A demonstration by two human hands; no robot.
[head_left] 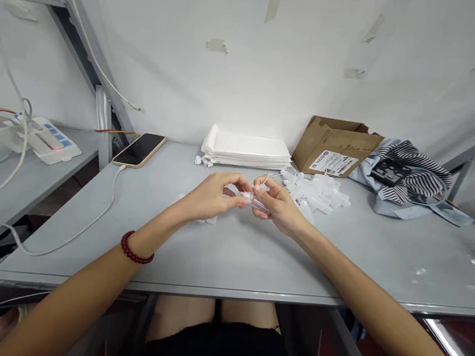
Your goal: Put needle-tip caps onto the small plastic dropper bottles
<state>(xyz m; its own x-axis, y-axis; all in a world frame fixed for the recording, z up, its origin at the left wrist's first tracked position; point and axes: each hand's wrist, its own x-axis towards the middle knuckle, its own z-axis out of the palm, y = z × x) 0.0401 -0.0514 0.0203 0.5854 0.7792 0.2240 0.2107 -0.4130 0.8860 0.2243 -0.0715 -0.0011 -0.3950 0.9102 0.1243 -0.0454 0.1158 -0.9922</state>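
Over the middle of the desk, my left hand [227,194] and my right hand [277,202] meet with fingertips pinched together. Between them is a small translucent plastic piece [260,206]; its exact kind is too small to make out. My right fingers wrap its body, while my left thumb and fingers pinch its left end. A thin white strand shows above my right fingertips. Just beyond my right hand lies a loose pile of similar whitish pieces [317,192]. A few more small white pieces [211,220] lie partly hidden under my left hand.
Against the wall stand a stack of white flat packets [248,149] and an open cardboard box [336,148]. Striped and blue cloth [410,176] lies at the right. A phone [139,150] with a charging cable [102,215] rests on the left; a power strip [48,139] lies beyond.
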